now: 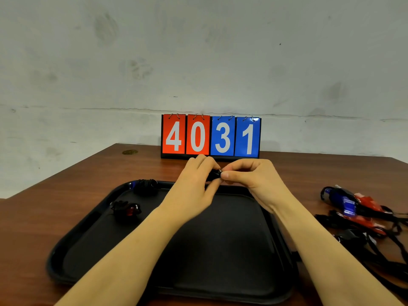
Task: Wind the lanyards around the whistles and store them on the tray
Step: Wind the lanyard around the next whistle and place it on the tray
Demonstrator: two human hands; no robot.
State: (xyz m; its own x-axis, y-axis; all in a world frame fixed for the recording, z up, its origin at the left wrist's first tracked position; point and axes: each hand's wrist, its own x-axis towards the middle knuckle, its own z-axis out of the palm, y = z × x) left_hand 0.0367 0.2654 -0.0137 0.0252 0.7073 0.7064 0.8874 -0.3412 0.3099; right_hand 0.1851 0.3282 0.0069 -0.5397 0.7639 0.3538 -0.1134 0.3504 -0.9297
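Whistle (pixel 213 175), small and dark, sits between both hands at the centre of the frame, held in the air above the far rim of the tray (pixel 72 257); most of it is hidden by fingers, so its long axis seems to run left to right across the frame, with a small metal ring showing at its right end, but which way its mouthpiece points I cannot tell; the left hand (pixel 194 188) curls round it from the left, its grip closed on the dark body; the right hand (pixel 251 176) meets it from the right, thumb and forefinger pinching at the ring end.

Two wound whistles lie in the tray's upper left: one (pixel 145 186) against the far rim, a red one (pixel 127 209) nearer, the two apart; at the right edge of the frame a pile (pixel 357 214) of blue, red and dark whistles with loose black lanyards lies on the tabletop (pixel 66 184), beside the tray; a scoreboard (pixel 210 136) reading 4031 stands at the tabletop's far edge, behind the hands.
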